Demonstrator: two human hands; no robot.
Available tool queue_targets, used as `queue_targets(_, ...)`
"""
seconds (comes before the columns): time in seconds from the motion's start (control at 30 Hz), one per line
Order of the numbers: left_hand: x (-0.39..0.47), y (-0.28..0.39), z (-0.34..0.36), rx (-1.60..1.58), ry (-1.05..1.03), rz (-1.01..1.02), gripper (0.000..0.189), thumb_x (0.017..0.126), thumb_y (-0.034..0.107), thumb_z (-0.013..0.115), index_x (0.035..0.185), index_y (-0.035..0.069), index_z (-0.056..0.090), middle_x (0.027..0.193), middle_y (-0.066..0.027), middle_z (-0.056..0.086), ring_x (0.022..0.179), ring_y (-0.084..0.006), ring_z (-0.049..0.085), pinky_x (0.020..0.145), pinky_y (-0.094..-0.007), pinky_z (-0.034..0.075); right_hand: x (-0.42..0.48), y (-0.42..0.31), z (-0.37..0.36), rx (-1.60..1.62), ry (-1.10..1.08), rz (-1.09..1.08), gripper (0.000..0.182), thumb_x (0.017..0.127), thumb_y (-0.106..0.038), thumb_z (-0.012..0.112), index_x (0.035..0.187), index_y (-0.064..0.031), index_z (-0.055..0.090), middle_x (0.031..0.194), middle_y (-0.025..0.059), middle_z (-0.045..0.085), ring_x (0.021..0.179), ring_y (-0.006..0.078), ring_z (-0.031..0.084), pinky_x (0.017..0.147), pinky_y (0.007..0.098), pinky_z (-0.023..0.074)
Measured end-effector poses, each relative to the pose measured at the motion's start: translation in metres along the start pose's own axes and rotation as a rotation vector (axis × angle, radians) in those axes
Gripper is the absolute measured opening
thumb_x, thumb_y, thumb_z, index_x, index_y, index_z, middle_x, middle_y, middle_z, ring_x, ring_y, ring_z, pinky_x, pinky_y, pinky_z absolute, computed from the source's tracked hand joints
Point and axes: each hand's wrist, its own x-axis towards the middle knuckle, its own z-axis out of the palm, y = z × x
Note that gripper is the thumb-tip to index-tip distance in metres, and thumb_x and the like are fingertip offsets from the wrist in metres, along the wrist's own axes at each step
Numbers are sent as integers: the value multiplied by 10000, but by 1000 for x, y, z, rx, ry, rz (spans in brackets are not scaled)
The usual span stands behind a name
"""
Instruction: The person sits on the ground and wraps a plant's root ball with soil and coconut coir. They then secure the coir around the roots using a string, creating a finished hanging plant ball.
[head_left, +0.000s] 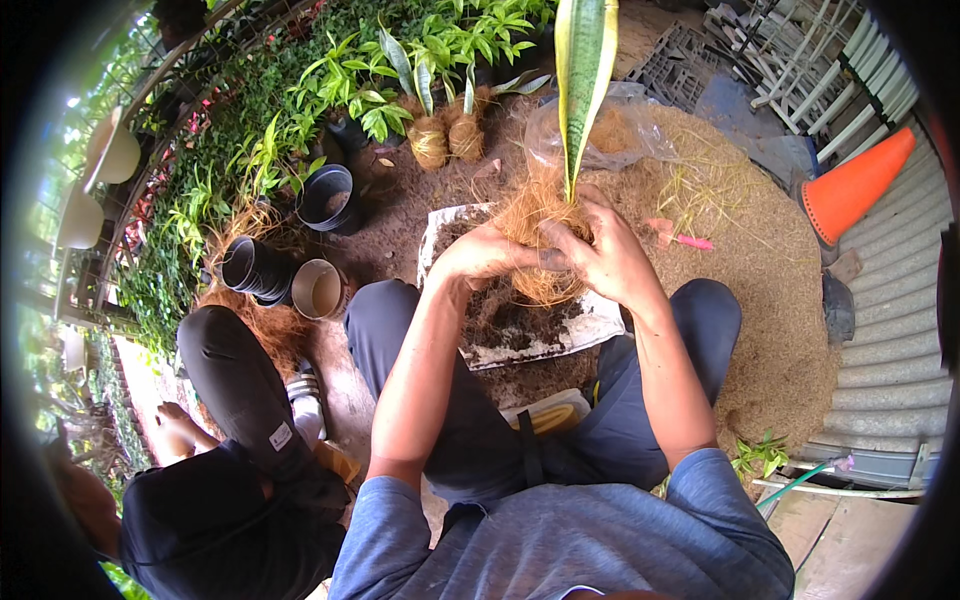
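Observation:
A snake plant leaf (585, 82) with yellow edges stands upright out of a ball of brown coconut fibre (544, 206). My left hand (487, 255) presses the ball from its left and lower side. Around its right side curl the fingers of my right hand (607, 251), with the thumb pointing left across the fibre. Soil-smeared fingers of both hands nearly meet at the front of the ball; some fingertips are hidden in or behind it. Below the hands lies a white sack (604, 319) with dark soil (517, 322) on it.
Black pots (330, 199) and loose fibre (262, 330) lie at left, near a seated person (225, 495). Fibre-wrapped snake plants (429, 142) stand ahead. Beyond my right hand are a clear plastic bag (637, 139), a pink-handled trowel (694, 242), husks (772, 315) and an orange cone (855, 187).

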Motion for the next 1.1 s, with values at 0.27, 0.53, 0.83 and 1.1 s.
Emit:
queue_targets(0.27, 9, -11, 5, 147, 15, 105, 835, 687, 75, 773, 1388, 54, 320, 1287, -86, 489, 1121, -197, 504, 985, -345, 401, -7, -1, 1, -290, -38, -83, 433, 849, -225, 618, 1201, 7, 520, 1240, 276, 408, 1227, 409, 377, 1024, 417, 342)
queue_targets(0.53, 12, 10, 6, -442, 265, 19, 364, 775, 124, 653, 1091, -32, 564, 1025, -137, 633, 902, -222, 643, 807, -347, 553, 13, -8, -28, 350, 162, -64, 433, 863, -323, 612, 1239, -118, 548, 1272, 87, 506, 1254, 222, 399, 1069, 397, 290)
queue_targets(0.83, 5, 17, 27, -129, 364, 115, 454, 802, 184, 707, 1181, 8, 530, 1078, -76, 609, 981, -167, 582, 854, -304, 485, 20, 14, 12, 178, 164, -53, 247, 926, -161, 519, 1107, -4, 582, 1089, 145, 598, 1046, 241, 567, 891, 320, 435)
queue_targets(1.1, 13, 11, 22, -261, 449, 114, 446, 810, 173, 678, 1188, 1, 514, 1101, -102, 587, 987, -187, 579, 861, -318, 485, 17, 17, 29, 62, 239, -101, 232, 895, -106, 552, 1104, -7, 571, 1190, 172, 455, 1101, 329, 496, 925, 359, 413)
